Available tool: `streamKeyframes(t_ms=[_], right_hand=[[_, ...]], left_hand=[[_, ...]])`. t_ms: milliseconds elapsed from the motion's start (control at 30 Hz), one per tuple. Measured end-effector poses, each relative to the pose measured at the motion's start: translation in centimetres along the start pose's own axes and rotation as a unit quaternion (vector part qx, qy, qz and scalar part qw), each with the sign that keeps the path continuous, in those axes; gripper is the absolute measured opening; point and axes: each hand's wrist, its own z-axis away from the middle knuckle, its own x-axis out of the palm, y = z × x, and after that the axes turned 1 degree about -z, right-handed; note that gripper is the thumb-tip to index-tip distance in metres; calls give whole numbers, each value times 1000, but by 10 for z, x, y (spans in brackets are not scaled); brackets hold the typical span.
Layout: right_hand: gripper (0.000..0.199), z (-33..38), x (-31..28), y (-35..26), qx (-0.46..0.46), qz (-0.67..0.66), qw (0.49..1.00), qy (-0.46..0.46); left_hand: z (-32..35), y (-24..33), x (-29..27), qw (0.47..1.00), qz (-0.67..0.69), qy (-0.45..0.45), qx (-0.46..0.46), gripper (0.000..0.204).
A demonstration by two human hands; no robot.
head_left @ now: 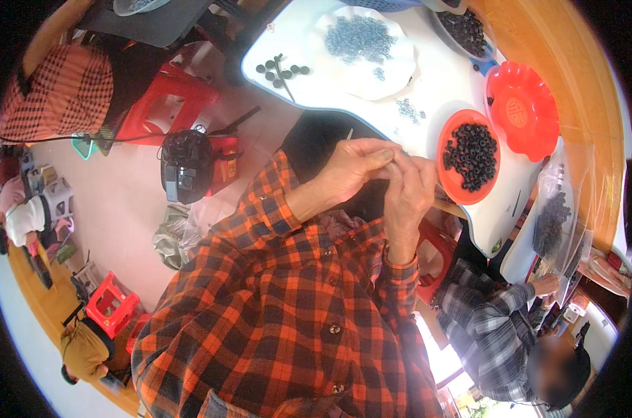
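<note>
At the near edge of the white table (434, 73), my left hand (354, 167) and my right hand (408, 191) meet with fingertips pinched together. What they hold, if anything, is hidden by the fingers. A thin pale sliver shows just above my left hand; I cannot tell what it is. Right beside my right hand is an orange-red bowl (442, 161) of small black ring-shaped parts (471, 155). Beyond my hands lie a few small clear pieces (410, 110). Farther back, a white wavy-edged plate (399, 78) carries many more clear pieces (360, 40).
Several black round pieces (286, 68) lie at the table's left, around a dark stick. A red scalloped dish (523, 111) stands right of the bowl, below a tub of black parts (462, 31). A clear bag (556, 216) holds more. Another person (490, 327) sits at lower right.
</note>
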Motion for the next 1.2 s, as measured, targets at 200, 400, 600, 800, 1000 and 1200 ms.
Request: streamKeyframes(t_ms=[200,400,600,800,1000,1200], right_hand=[[31,-4,0,-11,98,-121,988,-3],[35,4,3,-5,145,-209,967,12],[31,3,1,-9,175,-285,941,46],[24,-1,-3,-12,99,-184,978,8],[19,3,-5,-7,82,-169,982,-5],[14,7,-5,1,157,-253,954,23]], left_hand=[[-2,5,-9,1000,25,-3,15,25],[-5,6,-16,997,77,-28,15,24],[-6,8,-19,992,106,-61,12,25],[-1,11,-6,998,49,-38,9,19],[1,8,-3,999,38,-36,6,17],[6,12,5,997,56,-52,8,22]])
